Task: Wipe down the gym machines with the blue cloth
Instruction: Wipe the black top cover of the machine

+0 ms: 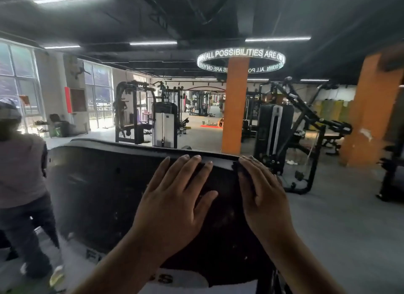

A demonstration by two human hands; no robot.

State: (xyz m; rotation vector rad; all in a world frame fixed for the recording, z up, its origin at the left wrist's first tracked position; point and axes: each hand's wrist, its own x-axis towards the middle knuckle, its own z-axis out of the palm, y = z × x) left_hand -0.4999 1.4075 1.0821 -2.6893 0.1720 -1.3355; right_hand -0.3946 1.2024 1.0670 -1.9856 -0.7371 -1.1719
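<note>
A black gym machine cover (pixel 98 184) with a curved top edge fills the lower middle of the head view. My left hand (pixel 172 201) lies flat on its upper part, fingers straight and reaching the top edge. My right hand (pixel 262 193) lies flat on the cover's right end, fingers straight and pointing up. No blue cloth shows in view.
A person (pixel 19 184) in a cap stands close at the left. Beyond the cover are a weight-stack machine (pixel 165 125), an orange pillar (pixel 235 110), a black lever machine (pixel 293 136) and another orange pillar (pixel 369 110). Grey floor (pixel 338 217) spreads to the right.
</note>
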